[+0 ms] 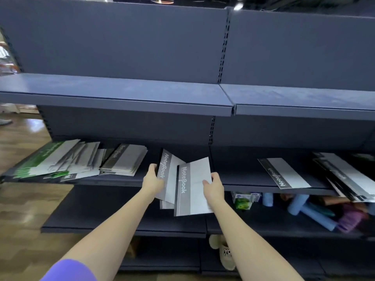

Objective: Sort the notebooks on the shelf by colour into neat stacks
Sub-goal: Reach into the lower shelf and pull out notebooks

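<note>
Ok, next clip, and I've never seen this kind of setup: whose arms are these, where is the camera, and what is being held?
There is no machine here. A person wears a wide-angle camera on the head, looking forward and down, so the two bare arms are their own.

They face dark store shelving. The left hand grips a grey notebook by its edge; the right hand grips a second grey notebook that overlaps the first. Both are lifted in front of the middle shelf.

On that shelf lie a messy pile with green covers at far left, a grey stack beside it, one single notebook to the right, and a sliding heap at far right.
</note>
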`<control>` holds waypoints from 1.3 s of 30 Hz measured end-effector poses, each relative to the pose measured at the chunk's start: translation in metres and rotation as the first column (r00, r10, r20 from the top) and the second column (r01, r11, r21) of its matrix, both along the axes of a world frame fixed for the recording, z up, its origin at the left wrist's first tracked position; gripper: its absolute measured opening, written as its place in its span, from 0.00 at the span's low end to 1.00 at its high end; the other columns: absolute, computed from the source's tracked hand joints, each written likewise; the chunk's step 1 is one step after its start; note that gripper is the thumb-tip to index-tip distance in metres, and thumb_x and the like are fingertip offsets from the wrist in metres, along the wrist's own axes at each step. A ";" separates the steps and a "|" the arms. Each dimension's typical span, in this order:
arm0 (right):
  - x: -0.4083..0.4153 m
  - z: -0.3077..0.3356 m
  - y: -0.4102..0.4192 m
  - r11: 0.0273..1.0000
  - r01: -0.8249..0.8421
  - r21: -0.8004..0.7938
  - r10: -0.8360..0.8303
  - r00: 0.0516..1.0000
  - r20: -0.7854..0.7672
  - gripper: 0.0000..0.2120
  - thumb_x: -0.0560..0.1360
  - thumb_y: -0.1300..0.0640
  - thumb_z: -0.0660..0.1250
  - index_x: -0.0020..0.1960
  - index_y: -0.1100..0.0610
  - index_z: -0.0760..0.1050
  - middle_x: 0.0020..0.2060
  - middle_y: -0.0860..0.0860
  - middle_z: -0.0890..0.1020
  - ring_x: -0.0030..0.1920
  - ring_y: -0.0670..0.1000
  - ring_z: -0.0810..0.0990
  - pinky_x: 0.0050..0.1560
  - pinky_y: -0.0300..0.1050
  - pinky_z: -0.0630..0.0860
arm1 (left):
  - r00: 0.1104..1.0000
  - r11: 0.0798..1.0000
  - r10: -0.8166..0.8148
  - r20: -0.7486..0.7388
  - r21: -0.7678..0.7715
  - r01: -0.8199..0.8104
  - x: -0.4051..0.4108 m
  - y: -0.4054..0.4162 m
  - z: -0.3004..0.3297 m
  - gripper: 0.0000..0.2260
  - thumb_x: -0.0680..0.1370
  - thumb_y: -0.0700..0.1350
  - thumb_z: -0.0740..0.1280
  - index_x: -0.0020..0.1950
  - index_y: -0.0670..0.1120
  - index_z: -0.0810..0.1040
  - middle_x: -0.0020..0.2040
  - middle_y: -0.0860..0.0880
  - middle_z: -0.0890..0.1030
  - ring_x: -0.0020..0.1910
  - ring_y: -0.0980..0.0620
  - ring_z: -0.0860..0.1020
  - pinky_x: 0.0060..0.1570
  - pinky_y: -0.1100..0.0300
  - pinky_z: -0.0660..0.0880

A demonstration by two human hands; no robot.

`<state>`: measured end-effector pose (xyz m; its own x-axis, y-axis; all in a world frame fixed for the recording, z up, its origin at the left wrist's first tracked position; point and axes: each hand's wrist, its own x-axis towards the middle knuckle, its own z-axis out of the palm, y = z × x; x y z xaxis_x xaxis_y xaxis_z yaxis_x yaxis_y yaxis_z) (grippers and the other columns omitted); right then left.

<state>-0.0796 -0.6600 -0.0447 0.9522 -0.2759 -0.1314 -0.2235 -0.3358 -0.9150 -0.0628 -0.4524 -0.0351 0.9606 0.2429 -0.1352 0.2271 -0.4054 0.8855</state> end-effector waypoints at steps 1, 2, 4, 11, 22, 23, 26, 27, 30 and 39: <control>0.001 0.000 -0.007 0.999 0.034 0.012 -0.034 0.999 0.002 0.03 0.83 0.60 0.59 0.56 0.55 0.68 0.47 0.51 0.79 0.39 0.51 0.76 0.34 0.44 0.70 | 0.999 0.999 -0.037 -0.002 -0.035 0.037 0.004 -0.006 0.000 0.25 0.78 0.33 0.62 0.74 0.48 0.63 0.48 0.52 0.76 0.45 0.52 0.77 0.44 0.54 0.77; 0.002 0.000 -0.016 0.997 0.070 0.029 -0.070 0.998 0.002 0.03 0.83 0.60 0.59 0.56 0.55 0.68 0.47 0.51 0.79 0.38 0.51 0.75 0.34 0.44 0.69 | 0.997 0.995 -0.076 -0.011 -0.071 0.075 0.009 -0.011 0.000 0.26 0.78 0.34 0.63 0.75 0.47 0.62 0.50 0.52 0.77 0.46 0.54 0.77 0.42 0.58 0.77; 0.005 0.000 -0.036 0.987 0.138 0.078 -0.137 0.990 -0.009 0.04 0.82 0.60 0.59 0.56 0.56 0.68 0.47 0.53 0.78 0.38 0.51 0.74 0.36 0.44 0.70 | 0.986 0.975 -0.166 -0.032 -0.151 0.160 0.022 -0.025 0.001 0.28 0.78 0.36 0.65 0.76 0.46 0.61 0.55 0.50 0.78 0.51 0.53 0.78 0.47 0.58 0.76; -0.008 -0.011 -0.094 0.917 0.349 0.193 -0.331 0.936 -0.118 0.05 0.78 0.58 0.65 0.51 0.57 0.70 0.49 0.56 0.79 0.48 0.56 0.79 0.45 0.48 0.75 | 0.895 0.871 -0.431 -0.119 -0.316 0.377 0.050 -0.103 0.007 0.28 0.81 0.37 0.65 0.79 0.48 0.59 0.60 0.46 0.78 0.53 0.46 0.80 0.51 0.48 0.79; -0.071 -0.011 -0.172 0.706 0.645 0.293 -0.630 0.761 -0.157 0.02 0.75 0.62 0.64 0.45 0.61 0.74 0.41 0.55 0.77 0.39 0.53 0.73 0.37 0.42 0.68 | 0.709 0.689 -0.696 -0.112 -0.383 0.616 0.024 -0.226 0.018 0.12 0.83 0.50 0.62 0.65 0.49 0.70 0.54 0.44 0.82 0.50 0.44 0.83 0.46 0.48 0.81; -0.074 -0.010 -0.181 0.698 0.651 0.297 -0.639 0.754 -0.151 0.03 0.75 0.62 0.64 0.47 0.61 0.74 0.43 0.56 0.78 0.40 0.53 0.74 0.38 0.42 0.69 | 0.704 0.685 -0.701 -0.110 -0.380 0.622 0.024 -0.237 0.017 0.11 0.84 0.51 0.61 0.65 0.50 0.70 0.55 0.45 0.82 0.51 0.44 0.83 0.46 0.48 0.81; -0.082 -0.012 -0.212 0.673 0.666 0.321 -0.658 0.738 -0.151 0.09 0.73 0.61 0.64 0.51 0.63 0.75 0.48 0.58 0.80 0.42 0.54 0.76 0.42 0.45 0.72 | 0.700 0.680 -0.709 -0.090 -0.352 0.643 0.019 -0.273 0.020 0.08 0.84 0.48 0.59 0.62 0.52 0.71 0.54 0.45 0.83 0.51 0.44 0.83 0.49 0.46 0.81; -0.086 -0.011 -0.224 0.666 0.671 0.326 -0.662 0.733 -0.156 0.10 0.73 0.60 0.64 0.52 0.62 0.74 0.49 0.58 0.80 0.43 0.54 0.76 0.42 0.45 0.72 | 0.701 0.681 -0.709 -0.083 -0.341 0.648 0.016 -0.286 0.020 0.07 0.84 0.47 0.60 0.61 0.52 0.71 0.53 0.45 0.83 0.50 0.44 0.83 0.49 0.46 0.81; -0.095 -0.008 -0.265 0.654 0.674 0.344 -0.670 0.727 -0.149 0.08 0.75 0.60 0.65 0.54 0.59 0.72 0.50 0.55 0.79 0.45 0.54 0.76 0.41 0.45 0.70 | 0.694 0.675 -0.715 -0.080 -0.335 0.657 0.002 -0.329 0.026 0.07 0.82 0.45 0.62 0.60 0.52 0.71 0.52 0.45 0.83 0.48 0.44 0.84 0.46 0.48 0.82; -0.113 -0.003 -0.410 0.706 0.607 0.365 -0.616 0.780 -0.106 0.06 0.75 0.65 0.65 0.49 0.58 0.76 0.47 0.57 0.80 0.45 0.56 0.77 0.44 0.45 0.70 | 0.782 0.717 -0.623 -0.030 -0.420 0.556 -0.017 -0.456 0.036 0.19 0.77 0.35 0.68 0.64 0.49 0.70 0.54 0.44 0.81 0.50 0.43 0.82 0.51 0.44 0.81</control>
